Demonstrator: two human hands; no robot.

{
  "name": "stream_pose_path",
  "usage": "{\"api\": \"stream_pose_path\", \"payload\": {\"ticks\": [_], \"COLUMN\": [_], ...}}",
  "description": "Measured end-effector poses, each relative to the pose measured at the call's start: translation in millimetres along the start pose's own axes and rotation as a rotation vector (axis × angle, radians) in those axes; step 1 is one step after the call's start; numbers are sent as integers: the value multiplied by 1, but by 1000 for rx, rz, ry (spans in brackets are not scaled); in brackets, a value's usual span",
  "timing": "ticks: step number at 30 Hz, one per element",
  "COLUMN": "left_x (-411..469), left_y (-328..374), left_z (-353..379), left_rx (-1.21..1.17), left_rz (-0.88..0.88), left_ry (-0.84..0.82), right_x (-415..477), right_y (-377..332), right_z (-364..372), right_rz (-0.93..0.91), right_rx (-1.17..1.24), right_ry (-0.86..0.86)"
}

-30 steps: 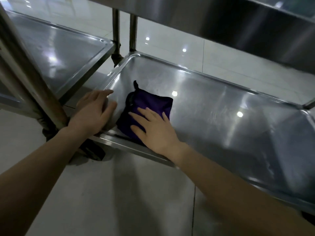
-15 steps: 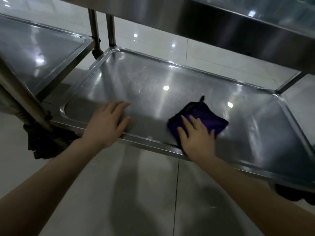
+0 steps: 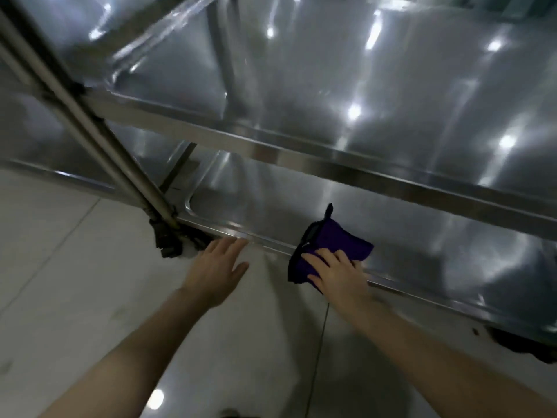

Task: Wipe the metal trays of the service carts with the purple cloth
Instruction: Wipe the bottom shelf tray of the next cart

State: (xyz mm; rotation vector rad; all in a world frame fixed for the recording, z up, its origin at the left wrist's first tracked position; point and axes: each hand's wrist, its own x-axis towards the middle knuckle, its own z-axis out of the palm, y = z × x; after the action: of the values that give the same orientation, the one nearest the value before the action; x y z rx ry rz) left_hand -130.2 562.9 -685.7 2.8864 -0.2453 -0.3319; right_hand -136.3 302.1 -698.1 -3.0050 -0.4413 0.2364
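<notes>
We see the purple cloth at about four o'clock from the middle of the view. It is folded and lies across the near rim of the lower tray: its far part rests on the tray's metal, and its near edge hangs over the rim towards us. A small dark loop sticks up from its far corner.

Our right hand lies flat on the cloth with the fingers spread and straight, pressing down rather than gripping.

Our left hand, at seven o'clock, is opened out with straight fingers that hold nothing. Its fingertips reach the tray's near rim to the left of the cloth, but we cannot tell whether they touch the metal.

The upper tray fills the view from eleven round to three o'clock, with bright ceiling lights reflected in it. A slanted cart post runs from ten o'clock down to the lower tray's near left corner. A black caster sits there at eight o'clock, just left of our left hand. A second caster shows under the tray at four o'clock. Pale tiled floor lies beneath both forearms.
</notes>
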Motion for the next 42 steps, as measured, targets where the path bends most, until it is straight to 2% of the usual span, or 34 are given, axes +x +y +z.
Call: {"api": "stream_pose_path", "payload": {"ticks": [2,7,13,18,22,29,36,42], "left_x": [-22,-75,-121,-156,-177,-194,-223,-243], "left_y": [11,42,77,103,112,101,60,-15], "left_z": [-30,-128,-268,-397,-490,-621,-704,-744], "left_rx": [-12,-80,-149,-149,-108,-76,-68,-69], "left_rz": [-15,-12,-53,-31,13,-52,-202,-267], "left_ry": [-47,-107,-199,-153,-69,123,303,346], "right_x": [-10,-56,-110,-135,-134,-106,-44,12], "right_y": [-5,-26,-66,-108,-134,-157,-212,-300], "right_z": [-26,-136,-274,-406,-505,-646,-739,-775], "right_rz": [-11,32,114,137,75,-36,-258,-400], "right_rx": [41,208,263,296,305,337,430,477], "right_ry": [-131,-159,-259,-177,-110,45,203,262]}}
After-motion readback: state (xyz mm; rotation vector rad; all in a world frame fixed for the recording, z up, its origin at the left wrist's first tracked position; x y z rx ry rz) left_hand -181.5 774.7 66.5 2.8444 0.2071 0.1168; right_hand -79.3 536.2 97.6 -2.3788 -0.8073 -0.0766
